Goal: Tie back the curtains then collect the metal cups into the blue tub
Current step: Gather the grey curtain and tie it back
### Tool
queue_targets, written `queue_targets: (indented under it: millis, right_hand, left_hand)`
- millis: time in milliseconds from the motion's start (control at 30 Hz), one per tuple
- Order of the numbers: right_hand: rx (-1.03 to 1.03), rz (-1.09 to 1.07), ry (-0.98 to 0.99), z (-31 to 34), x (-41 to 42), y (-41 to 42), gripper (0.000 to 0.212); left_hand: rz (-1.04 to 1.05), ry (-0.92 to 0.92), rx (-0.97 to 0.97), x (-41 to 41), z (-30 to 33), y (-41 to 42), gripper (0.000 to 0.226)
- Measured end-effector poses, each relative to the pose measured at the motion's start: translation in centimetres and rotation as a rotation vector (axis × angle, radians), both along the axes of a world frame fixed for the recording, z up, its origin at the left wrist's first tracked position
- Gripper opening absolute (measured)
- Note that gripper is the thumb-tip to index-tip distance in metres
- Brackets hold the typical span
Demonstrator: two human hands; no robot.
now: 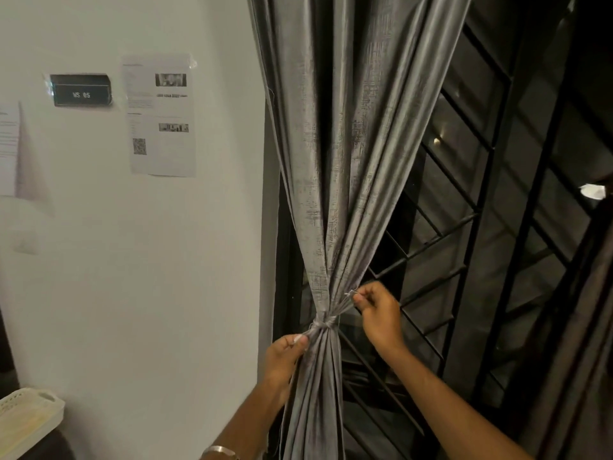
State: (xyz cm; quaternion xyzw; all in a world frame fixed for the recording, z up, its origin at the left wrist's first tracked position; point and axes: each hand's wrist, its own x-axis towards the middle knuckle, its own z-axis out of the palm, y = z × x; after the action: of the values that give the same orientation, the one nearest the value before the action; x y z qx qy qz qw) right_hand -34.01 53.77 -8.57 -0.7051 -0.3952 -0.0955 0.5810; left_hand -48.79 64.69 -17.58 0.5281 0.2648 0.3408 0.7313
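1. A white wall (139,260) fills the left half of the view, running up to the window's edge
2. A window grille (481,200) of black bars set upright and slanted covers the dark glass on the right
3. The grey curtain (351,134) hangs in long folds between wall and grille, spreading wide at the top and gathered into a narrow waist low down, then falling loose below
4. A second dark curtain (577,343) hangs along the far right edge, blurred
5. A printed sheet (161,114) with small photos and a QR code is taped to the wall; beside it sits a black sign (80,91) reading "WS 05"
6. A white slotted basket (23,419) shows at the bottom left corner
7. The left hand (285,356) is curled round the left side of the gathered folds, thumb and fingers pinching one end of the tie just below the knot
8. The right hand (376,310) is held up and to the right of the knot, fingers curled, pinching the other end of the tie
9. The tie (323,325), a thin grey band, wraps the curtain's waist and is knotted at the front, between the two hands
10. A metal bangle (219,451) circles the left wrist
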Motion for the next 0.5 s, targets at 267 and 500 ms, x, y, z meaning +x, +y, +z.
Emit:
queue_targets:
  millis: [267, 500]
  right_hand:
    - [-0.305, 0.507, 0.427, -3.6, -2.6, -0.6, 0.078]
    - [-0.407, 0.413, 0.426, -8.0, -4.8, 1.4, 0.048]
  left_hand:
    - [-0.201, 0.017, 0.162, 1.1, -2.5, -0.6, 0.059]
    - [-0.110, 0.242, 0.532, 2.6, -2.9, -2.7, 0.042]
